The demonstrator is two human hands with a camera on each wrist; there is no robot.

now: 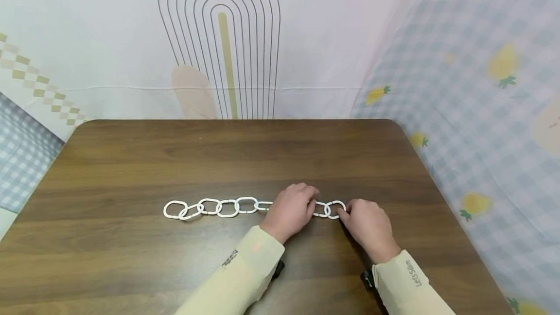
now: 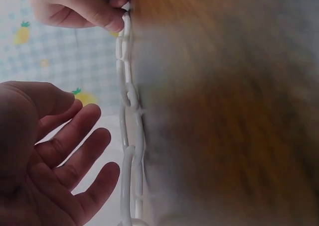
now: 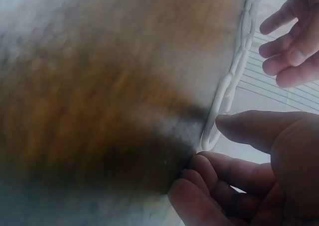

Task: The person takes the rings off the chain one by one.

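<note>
A white chain (image 1: 227, 208) of several linked rings lies in a roughly straight line from left to right across the wooden table (image 1: 218, 159). My right hand (image 1: 372, 225) is at the chain's right end, with thumb and fingers pinching the last ring (image 3: 214, 121). Over the middle-right of the chain is my left hand (image 1: 290, 213), hiding some rings in the head view. In the left wrist view its fingers (image 2: 82, 151) are spread and loosely bent, apart from the chain, with nothing between them.
A pale patterned cloth (image 1: 328, 38) hangs behind the table's far edge. On the right hangs a blue checked cloth (image 1: 472, 101) with yellow fruit prints. More checked cloth shows at the left.
</note>
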